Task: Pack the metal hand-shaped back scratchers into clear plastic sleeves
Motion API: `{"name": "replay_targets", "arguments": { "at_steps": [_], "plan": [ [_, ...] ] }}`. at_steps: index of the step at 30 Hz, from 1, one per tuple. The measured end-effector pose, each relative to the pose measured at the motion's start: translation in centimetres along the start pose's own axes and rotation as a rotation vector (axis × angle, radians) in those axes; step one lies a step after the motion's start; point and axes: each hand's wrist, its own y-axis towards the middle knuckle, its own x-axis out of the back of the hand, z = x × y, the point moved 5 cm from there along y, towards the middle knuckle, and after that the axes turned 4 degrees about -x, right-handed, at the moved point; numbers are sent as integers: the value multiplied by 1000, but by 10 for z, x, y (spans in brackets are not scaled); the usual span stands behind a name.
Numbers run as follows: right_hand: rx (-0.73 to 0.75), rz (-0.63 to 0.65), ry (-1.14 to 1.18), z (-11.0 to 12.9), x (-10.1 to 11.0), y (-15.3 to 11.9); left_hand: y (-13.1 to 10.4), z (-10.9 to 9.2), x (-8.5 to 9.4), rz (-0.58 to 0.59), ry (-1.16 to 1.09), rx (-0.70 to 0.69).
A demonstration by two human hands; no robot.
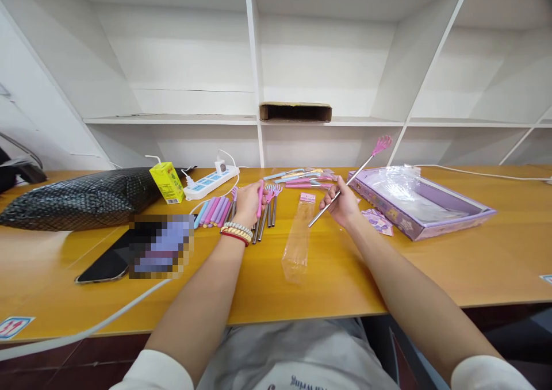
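Note:
My right hand (340,203) is closed around the metal rod of a back scratcher (362,168), its pink claw pointing up and away to the right. In my left hand (249,202) is a pink handle (260,199), held upright. Beside that hand lie several metal rods with claw heads (271,209), pink and grey ones among them. Several pastel handles (213,211) in blue, pink and purple lie in a row to its left. Between my hands a clear plastic sleeve (297,240) with a pink header lies flat on the table.
Packed back scratchers (302,178) lie at the back. To the right are a purple box (431,220) with clear plastic inside and printed cards (377,222). On the left stand a power strip (211,183), a yellow drink carton (167,183), a black wrapped bundle (86,200) and a phone (107,257).

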Motion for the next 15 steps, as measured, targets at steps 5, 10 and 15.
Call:
{"name": "replay_targets", "arguments": {
  "at_steps": [5,10,15],
  "plan": [
    [5,-58,-22,-16,5,3,12,2,18,-101,111,-54],
    [-17,-101,-51,-25,15,8,-2,-12,9,-42,564,-305],
    [-49,-201,-121,-34,29,14,-3,-30,6,-34,783,-390]
  ]
}}
